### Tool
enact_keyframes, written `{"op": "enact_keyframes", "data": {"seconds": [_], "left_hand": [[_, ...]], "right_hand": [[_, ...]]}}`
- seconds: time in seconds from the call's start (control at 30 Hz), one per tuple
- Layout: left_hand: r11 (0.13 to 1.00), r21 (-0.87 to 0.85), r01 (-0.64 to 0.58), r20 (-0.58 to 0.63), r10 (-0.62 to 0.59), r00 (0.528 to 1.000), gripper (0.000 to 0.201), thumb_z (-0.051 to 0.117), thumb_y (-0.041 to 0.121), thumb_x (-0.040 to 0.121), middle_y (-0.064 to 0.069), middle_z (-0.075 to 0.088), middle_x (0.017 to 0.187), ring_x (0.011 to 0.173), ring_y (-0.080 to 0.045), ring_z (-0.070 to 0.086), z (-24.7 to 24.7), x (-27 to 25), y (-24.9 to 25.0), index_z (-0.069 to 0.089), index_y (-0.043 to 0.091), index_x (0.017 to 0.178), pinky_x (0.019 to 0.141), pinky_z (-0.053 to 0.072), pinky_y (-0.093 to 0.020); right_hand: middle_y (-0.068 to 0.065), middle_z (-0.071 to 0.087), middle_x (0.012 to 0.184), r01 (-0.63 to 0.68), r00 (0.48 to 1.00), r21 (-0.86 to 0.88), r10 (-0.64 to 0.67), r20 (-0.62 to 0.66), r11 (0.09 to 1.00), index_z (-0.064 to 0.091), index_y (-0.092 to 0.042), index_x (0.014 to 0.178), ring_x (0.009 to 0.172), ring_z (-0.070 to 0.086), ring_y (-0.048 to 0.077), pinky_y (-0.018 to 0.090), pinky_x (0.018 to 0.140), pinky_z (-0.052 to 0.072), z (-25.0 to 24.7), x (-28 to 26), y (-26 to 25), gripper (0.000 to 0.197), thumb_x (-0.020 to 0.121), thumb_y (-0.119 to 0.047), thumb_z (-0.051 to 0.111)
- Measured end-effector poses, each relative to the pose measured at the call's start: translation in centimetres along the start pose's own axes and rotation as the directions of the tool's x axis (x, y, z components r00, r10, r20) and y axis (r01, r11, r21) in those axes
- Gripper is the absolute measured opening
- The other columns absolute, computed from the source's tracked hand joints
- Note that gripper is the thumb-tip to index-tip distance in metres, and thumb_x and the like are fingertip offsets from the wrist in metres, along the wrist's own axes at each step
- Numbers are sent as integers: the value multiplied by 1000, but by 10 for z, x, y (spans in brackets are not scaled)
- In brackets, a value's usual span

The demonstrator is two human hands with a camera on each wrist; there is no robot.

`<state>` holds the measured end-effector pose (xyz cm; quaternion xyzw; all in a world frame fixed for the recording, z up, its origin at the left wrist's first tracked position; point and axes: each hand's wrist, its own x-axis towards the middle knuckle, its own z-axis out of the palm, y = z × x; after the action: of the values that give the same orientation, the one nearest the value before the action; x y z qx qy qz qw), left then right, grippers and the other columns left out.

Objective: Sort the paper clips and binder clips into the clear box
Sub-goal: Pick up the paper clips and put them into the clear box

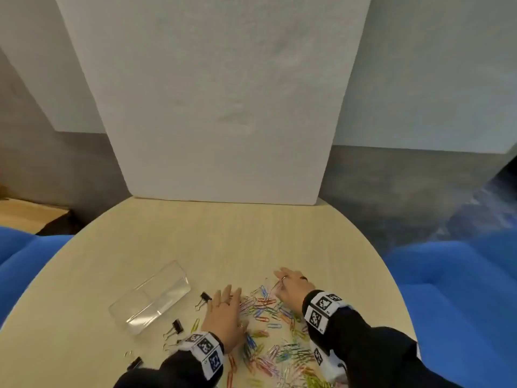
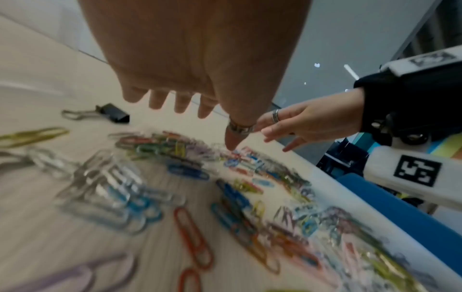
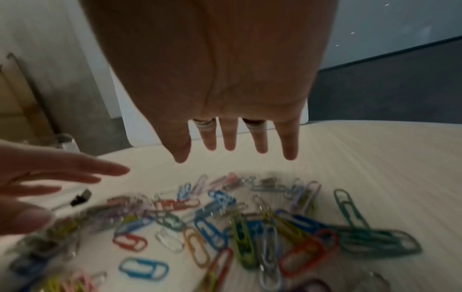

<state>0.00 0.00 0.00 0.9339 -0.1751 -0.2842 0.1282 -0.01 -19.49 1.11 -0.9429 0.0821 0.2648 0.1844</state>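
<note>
Left hand (image 1: 223, 317) hovering, fingers (image 2: 157, 98) spread flat, holding nothing | right hand (image 1: 291, 287) likewise splayed | glossy wire paper clips (image 1: 268, 331) lying scattered on pale woodgrain tabletop (image 1: 223, 233) | black binder clips (image 1: 205, 297) sitting beside clear rectangular box (image 1: 151, 298), left

The right hand (image 3: 212, 79) fills the upper middle of the frame, fingers (image 3: 230, 136) straight and spread, holding nothing, above the pale table (image 3: 375, 158). Coloured paper clips (image 3: 250, 227) lie scattered across the lower half. The left hand (image 3: 37, 187) enters at the left edge, fingers outstretched, near a black binder clip (image 3: 81, 198).
</note>
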Motion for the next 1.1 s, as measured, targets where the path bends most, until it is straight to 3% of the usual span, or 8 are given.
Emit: {"op": "enact_keyframes", "data": {"seconds": [0.1,0.27,0.43,0.57,0.7,0.83,0.97,1.1], "left_hand": [[999,17,44,18,-44,999,73,36,40,95,-9,-20,154,142,-30,-17,15,8,0,-12,17,146,117,-6,-41],[990,124,-72,61,65,996,72,27,47,95,-9,-25,152,140,-29,-22,36,7,6,-14,15,145,116,-8,-38],[972,-9,-236,14,236,972,57,27,46,96,5,2,157,145,-19,-3,42,-5,13,12,25,147,118,2,-31],[968,-120,-218,-203,191,960,46,38,28,93,9,29,147,137,-11,24,27,14,17,32,29,138,112,19,-30],[963,-218,-157,-219,109,970,51,46,20,88,5,33,144,132,-18,30,15,47,33,35,26,138,106,27,-36],[966,-237,-106,-179,64,982,48,48,16,86,0,41,136,125,-24,35,17,60,42,44,24,132,102,32,-36],[926,-305,-221,-103,199,975,33,51,16,86,0,57,116,112,-19,50,31,48,43,61,26,116,99,40,-30],[941,-254,-226,-179,184,966,34,47,19,89,9,54,118,112,-13,45,34,30,28,57,34,117,98,37,-32]], "right_hand": [[-7,-9,156,32,998,-121,-24,65,992,3,-25,147,143,-4,25,44,115,10,10,4,1,57,98,-36,30],[0,-13,155,100,990,-238,-73,118,966,-2,-18,147,142,-12,26,37,115,-1,25,-4,2,59,99,-37,26],[-7,16,154,206,977,-77,-210,-46,975,27,-22,143,141,14,14,29,114,11,34,-34,22,46,99,-31,32],[-5,38,140,-51,919,194,122,-374,980,47,-26,130,127,34,14,29,104,28,34,-36,53,35,97,-29,34],[1,34,139,-254,903,251,322,-284,934,38,-21,137,125,31,22,32,107,28,31,-25,70,41,97,-26,35],[2,41,132,-81,951,322,171,-259,943,46,-17,131,119,33,19,25,105,23,33,-23,57,36,97,-22,36],[-3,50,115,53,985,320,2,-170,946,57,-24,119,116,39,15,27,107,28,48,-36,50,29,95,-21,42],[-4,48,120,69,965,379,35,-261,923,54,-24,120,113,41,9,25,107,31,50,-39,52,31,95,-16,39]]}}
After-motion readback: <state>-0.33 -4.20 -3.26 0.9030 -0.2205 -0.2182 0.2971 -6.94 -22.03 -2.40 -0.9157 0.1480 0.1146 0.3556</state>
